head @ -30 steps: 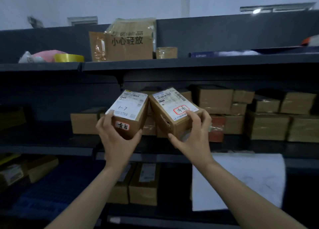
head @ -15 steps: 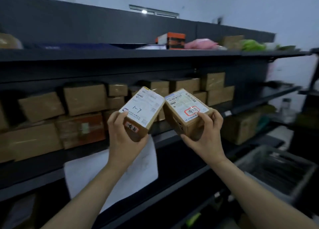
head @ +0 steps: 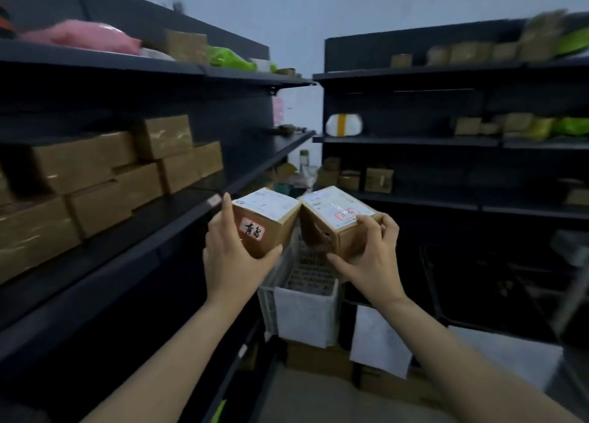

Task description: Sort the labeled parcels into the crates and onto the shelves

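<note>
Head camera view of a storeroom corner, two bare arms reaching forward; the left hand [head: 236,257] grips a small brown parcel [head: 271,231] from below and the side, thumb up along its left edge; this left parcel carries a white shipping label on top and a red-bordered handwritten sticker on its near face; the right hand [head: 373,257] grips a second brown parcel [head: 331,231], fingers curled over its right edge, thumb underneath; its red-bordered sticker sits on the white top label; both parcels are held in the air at chest height, tilted, upper corners almost meeting; a white slatted crate [head: 271,301] stands below them; dark shelves [head: 127,231] to the left hold stacked cardboard boxes [head: 95,174].
</note>
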Available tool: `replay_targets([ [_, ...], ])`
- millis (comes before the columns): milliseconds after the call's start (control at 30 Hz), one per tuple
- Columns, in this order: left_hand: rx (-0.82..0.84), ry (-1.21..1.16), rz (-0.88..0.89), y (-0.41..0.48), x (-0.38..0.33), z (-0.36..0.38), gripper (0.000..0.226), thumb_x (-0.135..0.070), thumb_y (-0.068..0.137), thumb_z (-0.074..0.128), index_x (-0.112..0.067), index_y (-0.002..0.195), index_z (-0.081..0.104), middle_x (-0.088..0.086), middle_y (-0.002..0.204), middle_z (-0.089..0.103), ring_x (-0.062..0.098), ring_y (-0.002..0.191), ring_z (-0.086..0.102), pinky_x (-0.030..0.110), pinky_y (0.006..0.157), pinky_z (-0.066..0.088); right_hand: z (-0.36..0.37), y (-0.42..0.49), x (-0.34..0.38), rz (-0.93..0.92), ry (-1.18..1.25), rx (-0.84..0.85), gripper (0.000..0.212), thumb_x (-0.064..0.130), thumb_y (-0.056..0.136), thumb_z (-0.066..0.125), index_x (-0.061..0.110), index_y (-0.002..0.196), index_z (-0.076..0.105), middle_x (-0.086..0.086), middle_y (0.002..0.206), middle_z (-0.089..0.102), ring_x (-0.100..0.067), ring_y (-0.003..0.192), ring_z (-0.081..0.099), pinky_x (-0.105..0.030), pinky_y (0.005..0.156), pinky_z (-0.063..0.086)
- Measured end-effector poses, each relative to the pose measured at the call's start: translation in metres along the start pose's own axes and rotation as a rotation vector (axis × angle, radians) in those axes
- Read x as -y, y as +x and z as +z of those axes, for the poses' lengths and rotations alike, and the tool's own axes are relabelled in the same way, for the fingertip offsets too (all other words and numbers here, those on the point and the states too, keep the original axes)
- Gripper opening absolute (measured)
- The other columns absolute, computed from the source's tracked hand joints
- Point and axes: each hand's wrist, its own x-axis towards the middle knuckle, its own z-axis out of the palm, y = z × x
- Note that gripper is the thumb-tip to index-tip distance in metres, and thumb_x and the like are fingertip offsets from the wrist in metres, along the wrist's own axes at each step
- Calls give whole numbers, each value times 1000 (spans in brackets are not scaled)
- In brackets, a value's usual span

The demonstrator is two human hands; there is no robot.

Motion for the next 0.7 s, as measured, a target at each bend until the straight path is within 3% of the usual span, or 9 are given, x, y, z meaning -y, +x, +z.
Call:
replay_targets([
  [133,130,16,58,13,-19,92,117,-48,67,76,-25,150,-2,9,147,27,27,135,29,52,105,31,-31,9,-76,109,-86,-28,83,32,68,85,24,132,34,-2,141,15,-32,132,30,-47,105,42],
  [233,207,42,58,26,-33,167,116,-54,69,73,-24,150,-4,7,149,28,27,136,30,51,104,29,-49,23,-135,194,-136,-31,91,33,67,85,14,139,32,-8,141,18,-28,132,30,-42,104,42],
  [333,303,44,40,40,-50,240,115,-54,71,72,-26,150,-6,3,151,26,25,137,27,49,107,26,-64,41,-194,245,-159,-20,101,34,66,85,17,146,25,-2,141,19,-24,130,32,-40,104,41],
  [500,408,12,27,61,-72,346,109,-51,71,73,-30,150,2,0,148,27,23,134,29,48,105,29,-89,65,-283,297,-220,4,109,31,63,87,17,147,20,9,141,16,-17,133,27,-49,108,39],
  [600,488,15,56,72,-81,398,103,-50,72,72,-31,149,7,-1,145,27,23,131,31,48,102,31,-101,74,-327,332,-254,5,107,29,63,88,31,143,16,9,142,14,-9,131,21,-53,107,39],
  [700,561,8,114,83,-89,450,93,-49,73,70,-38,147,15,0,139,29,22,126,34,47,100,34,-110,84,-369,415,-290,34,102,30,66,86,30,145,21,10,142,9,-19,133,23,-50,107,39],
])
